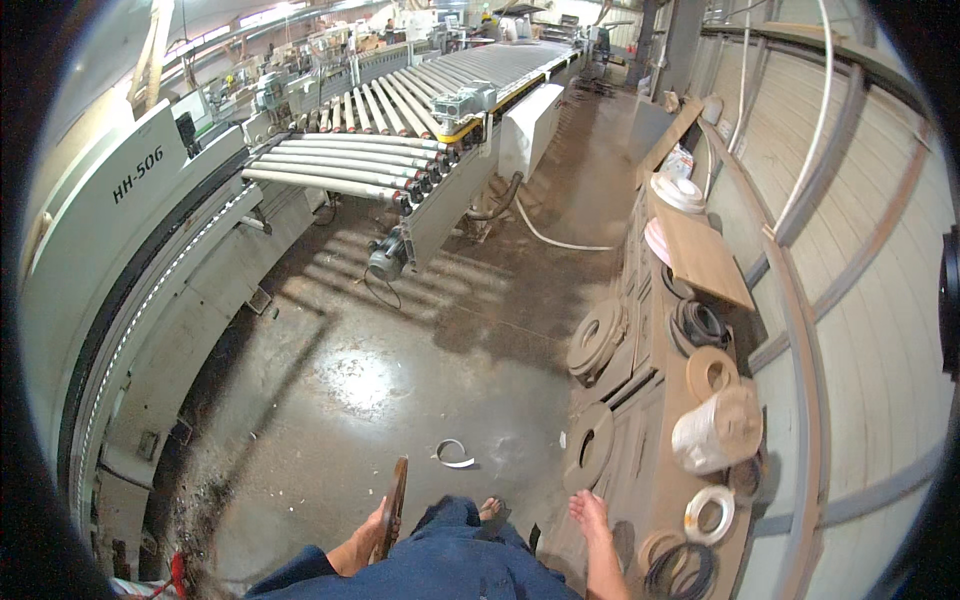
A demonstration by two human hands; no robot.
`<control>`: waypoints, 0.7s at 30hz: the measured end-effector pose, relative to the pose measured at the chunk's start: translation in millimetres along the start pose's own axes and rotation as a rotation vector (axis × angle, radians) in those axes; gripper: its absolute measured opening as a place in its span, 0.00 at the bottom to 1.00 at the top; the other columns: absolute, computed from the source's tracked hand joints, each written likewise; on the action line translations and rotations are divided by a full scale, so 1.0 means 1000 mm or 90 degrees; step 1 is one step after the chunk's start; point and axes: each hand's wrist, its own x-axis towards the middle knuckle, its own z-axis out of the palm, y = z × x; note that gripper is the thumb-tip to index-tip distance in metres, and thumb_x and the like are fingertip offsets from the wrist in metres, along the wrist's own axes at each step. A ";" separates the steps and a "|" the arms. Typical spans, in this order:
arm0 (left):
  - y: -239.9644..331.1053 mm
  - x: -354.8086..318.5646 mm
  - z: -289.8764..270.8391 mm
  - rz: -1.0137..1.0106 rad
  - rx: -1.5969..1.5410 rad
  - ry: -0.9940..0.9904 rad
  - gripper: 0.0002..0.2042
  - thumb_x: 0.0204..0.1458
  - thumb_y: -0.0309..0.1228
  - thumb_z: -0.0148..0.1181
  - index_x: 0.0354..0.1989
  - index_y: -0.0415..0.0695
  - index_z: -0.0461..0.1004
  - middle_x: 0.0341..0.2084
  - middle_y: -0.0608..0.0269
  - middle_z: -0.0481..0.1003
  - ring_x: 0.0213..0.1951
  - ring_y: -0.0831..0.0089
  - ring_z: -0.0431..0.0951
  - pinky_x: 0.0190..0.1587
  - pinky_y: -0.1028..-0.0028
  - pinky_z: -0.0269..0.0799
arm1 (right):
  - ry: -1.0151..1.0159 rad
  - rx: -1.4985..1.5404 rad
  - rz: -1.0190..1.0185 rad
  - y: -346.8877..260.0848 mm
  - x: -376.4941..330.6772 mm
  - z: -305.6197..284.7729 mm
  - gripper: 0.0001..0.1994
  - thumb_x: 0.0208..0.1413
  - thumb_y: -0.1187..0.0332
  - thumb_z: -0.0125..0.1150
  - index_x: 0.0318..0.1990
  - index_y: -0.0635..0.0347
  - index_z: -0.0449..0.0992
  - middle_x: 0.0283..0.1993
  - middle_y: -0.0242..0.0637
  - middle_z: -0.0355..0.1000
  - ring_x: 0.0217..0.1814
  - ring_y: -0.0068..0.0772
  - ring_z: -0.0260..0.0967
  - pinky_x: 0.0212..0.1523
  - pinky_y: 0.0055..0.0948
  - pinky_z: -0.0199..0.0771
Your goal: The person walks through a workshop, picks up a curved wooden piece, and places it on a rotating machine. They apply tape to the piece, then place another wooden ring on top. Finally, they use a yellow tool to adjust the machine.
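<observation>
One brown, board-like piece [397, 492] tilts steeply just beside the blue clothing [460, 570], grasped in the left hand's [374, 526] grip, while the right hand [590, 512] hangs with loose fingers, holding nothing. The curled white strip [458, 463] on the floor [300, 440] ahead could catch a foot [490, 508], and a stumble might wrench the piece out of that single-handed hold.

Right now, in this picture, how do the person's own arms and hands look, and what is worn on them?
The left hand and right hand are human hands without gloves. A dark blue sleeve ends above the bare left forearm. The right forearm shows bare to the lower edge. No watch or cable is visible.
</observation>
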 end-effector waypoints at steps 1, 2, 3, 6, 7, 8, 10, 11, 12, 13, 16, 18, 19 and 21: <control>0.022 0.005 0.016 -0.002 -0.005 0.003 0.39 0.49 0.75 0.35 0.20 0.46 0.69 0.11 0.61 0.66 0.13 0.64 0.66 0.17 0.65 0.63 | -0.030 -0.005 -0.016 -0.037 0.017 0.013 0.15 0.62 0.58 0.55 0.45 0.61 0.73 0.37 0.37 0.76 0.35 0.28 0.74 0.34 0.28 0.75; 0.046 0.014 0.034 0.000 -0.010 0.000 0.39 0.49 0.75 0.35 0.20 0.46 0.69 0.12 0.61 0.66 0.13 0.64 0.66 0.17 0.65 0.63 | -0.058 -0.010 -0.036 -0.069 0.034 0.029 0.15 0.63 0.58 0.54 0.46 0.62 0.73 0.37 0.38 0.76 0.35 0.28 0.74 0.34 0.27 0.75; 0.068 0.024 0.051 0.003 -0.014 0.001 0.39 0.49 0.75 0.35 0.20 0.46 0.69 0.12 0.61 0.66 0.13 0.64 0.66 0.17 0.65 0.63 | -0.089 -0.014 -0.058 -0.103 0.052 0.046 0.15 0.63 0.58 0.54 0.46 0.62 0.73 0.38 0.38 0.76 0.35 0.27 0.74 0.35 0.27 0.74; 0.125 0.067 0.098 -0.002 -0.028 0.011 0.39 0.49 0.75 0.35 0.20 0.46 0.69 0.12 0.62 0.66 0.13 0.64 0.66 0.17 0.66 0.63 | -0.128 -0.065 -0.095 -0.190 0.112 0.087 0.16 0.64 0.59 0.54 0.48 0.64 0.73 0.40 0.38 0.76 0.36 0.25 0.74 0.35 0.25 0.74; 0.143 0.080 0.112 -0.005 -0.034 0.016 0.39 0.49 0.75 0.35 0.20 0.46 0.69 0.12 0.62 0.66 0.13 0.64 0.66 0.17 0.66 0.63 | -0.127 -0.077 -0.094 -0.218 0.135 0.100 0.16 0.65 0.60 0.53 0.48 0.65 0.73 0.40 0.38 0.77 0.37 0.24 0.74 0.37 0.23 0.74; 0.163 0.098 0.128 -0.007 -0.032 0.018 0.39 0.49 0.75 0.35 0.20 0.46 0.69 0.12 0.62 0.66 0.13 0.64 0.66 0.17 0.66 0.63 | -0.119 -0.066 -0.106 -0.242 0.161 0.108 0.15 0.65 0.60 0.53 0.48 0.65 0.73 0.40 0.38 0.77 0.36 0.24 0.74 0.37 0.22 0.74; 0.212 0.140 0.159 -0.014 -0.031 0.021 0.39 0.49 0.75 0.35 0.20 0.46 0.69 0.12 0.62 0.66 0.13 0.65 0.66 0.17 0.66 0.63 | -0.106 -0.048 -0.127 -0.289 0.213 0.125 0.15 0.64 0.60 0.53 0.48 0.65 0.73 0.40 0.38 0.77 0.36 0.25 0.74 0.37 0.22 0.74; 0.235 0.158 0.172 -0.015 -0.029 0.025 0.39 0.49 0.75 0.35 0.20 0.46 0.69 0.12 0.62 0.66 0.13 0.65 0.66 0.17 0.66 0.63 | -0.101 -0.059 -0.119 -0.314 0.236 0.133 0.15 0.64 0.61 0.55 0.47 0.64 0.73 0.40 0.38 0.77 0.36 0.26 0.75 0.37 0.24 0.75; 0.252 0.172 0.185 -0.022 -0.029 0.028 0.39 0.49 0.75 0.35 0.20 0.46 0.69 0.12 0.62 0.66 0.13 0.65 0.66 0.17 0.66 0.63 | -0.106 -0.060 -0.095 -0.331 0.268 0.139 0.14 0.63 0.61 0.55 0.47 0.64 0.73 0.40 0.38 0.77 0.36 0.26 0.75 0.37 0.24 0.75; 0.289 0.191 0.202 -0.014 -0.016 0.026 0.39 0.49 0.75 0.36 0.20 0.46 0.69 0.12 0.62 0.66 0.13 0.65 0.66 0.17 0.66 0.63 | -0.103 -0.049 -0.076 -0.352 0.300 0.142 0.14 0.63 0.61 0.55 0.47 0.64 0.73 0.39 0.38 0.77 0.36 0.26 0.75 0.37 0.24 0.75; 0.385 0.236 0.254 -0.014 0.012 0.013 0.39 0.49 0.75 0.36 0.20 0.46 0.69 0.12 0.62 0.66 0.13 0.65 0.66 0.17 0.66 0.63 | -0.093 -0.022 -0.025 -0.415 0.388 0.157 0.15 0.63 0.60 0.55 0.47 0.62 0.73 0.39 0.38 0.78 0.36 0.28 0.76 0.37 0.26 0.76; 0.453 0.261 0.288 -0.016 0.010 -0.004 0.39 0.49 0.76 0.36 0.20 0.46 0.69 0.12 0.62 0.66 0.13 0.65 0.66 0.17 0.66 0.63 | -0.118 -0.004 -0.031 -0.469 0.422 0.171 0.14 0.64 0.60 0.54 0.47 0.63 0.74 0.39 0.39 0.77 0.37 0.28 0.76 0.37 0.27 0.76; 0.492 0.272 0.304 -0.020 0.007 -0.011 0.39 0.49 0.76 0.36 0.21 0.46 0.69 0.12 0.62 0.66 0.13 0.65 0.66 0.17 0.66 0.63 | -0.113 0.005 -0.028 -0.496 0.435 0.178 0.14 0.64 0.60 0.53 0.47 0.63 0.74 0.39 0.38 0.77 0.37 0.28 0.76 0.37 0.27 0.76; 0.569 0.301 0.338 -0.025 -0.007 -0.028 0.39 0.49 0.76 0.36 0.21 0.46 0.69 0.12 0.62 0.66 0.13 0.65 0.66 0.16 0.66 0.63 | -0.085 -0.002 -0.029 -0.556 0.458 0.192 0.14 0.65 0.60 0.53 0.47 0.63 0.74 0.39 0.38 0.77 0.37 0.28 0.75 0.39 0.28 0.75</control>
